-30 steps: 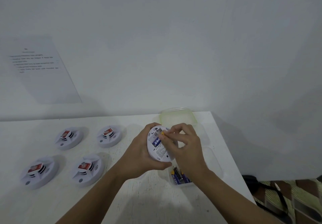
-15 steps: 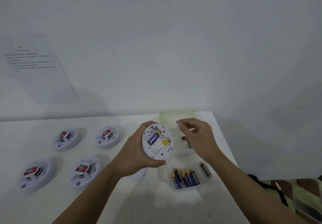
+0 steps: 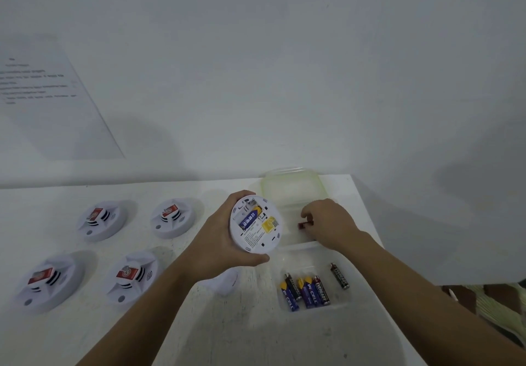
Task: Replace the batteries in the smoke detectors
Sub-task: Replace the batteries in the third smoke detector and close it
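1. Four other detectors (image 3: 102, 220) sit at the left of the table (image 3: 57, 195).
2. Left hand (image 3: 219, 240) grips the open smoke detector (image 3: 256, 224), back up, blue battery (image 3: 249, 219) inside.
3. Right hand (image 3: 330, 223), apart from it, pinches a red battery (image 3: 304, 224) in the clear tray (image 3: 287, 234).
4. Spare batteries (image 3: 307, 291) lie just nearer.

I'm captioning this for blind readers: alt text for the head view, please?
The left hand holds an opened detector, one blue battery inside, while the right hand pinches a red battery in a clear tray. Four more detectors lie left; loose batteries sit in a nearer tray.
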